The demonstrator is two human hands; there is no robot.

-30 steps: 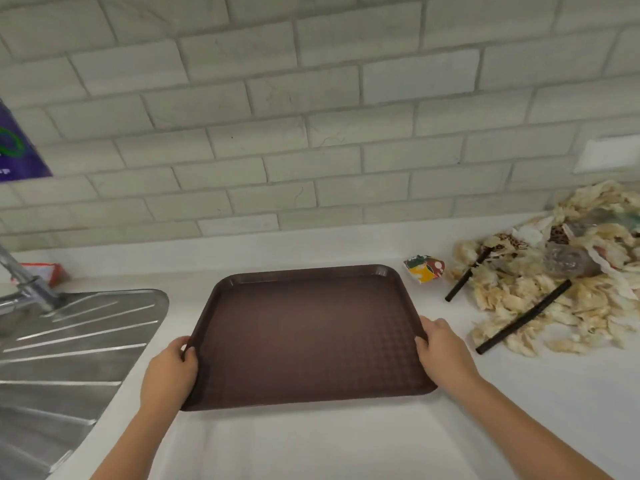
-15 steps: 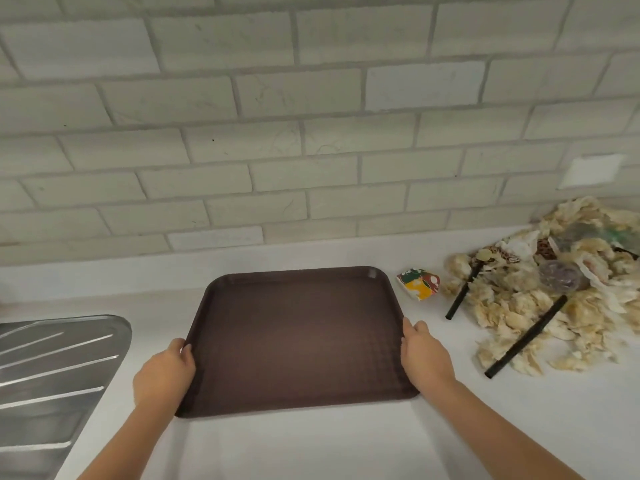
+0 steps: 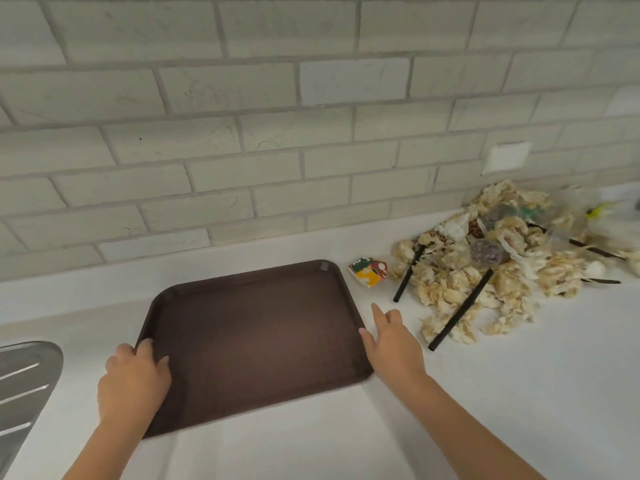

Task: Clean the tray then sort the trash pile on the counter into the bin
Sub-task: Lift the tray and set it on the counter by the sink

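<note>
The left hand (image 3: 133, 384) grips the tray (image 3: 256, 341) by its left rim, fingers curled over the edge. The right hand (image 3: 393, 344) is just beside the right rim, fingers straight and spread, one fingertip at the rim, holding nothing. The tray lies flat on the counter (image 3: 485, 410) between the hands, with bare counter in front and to the near right. A drainboard (image 3: 24, 379) lies to its left. Past the right hand, a wrapper (image 3: 369, 271) sits near the tray's far corner. Beyond that, the trash pile (image 3: 491, 271) with black straws (image 3: 460, 313) reaches back to the wall (image 3: 242, 133).
</note>
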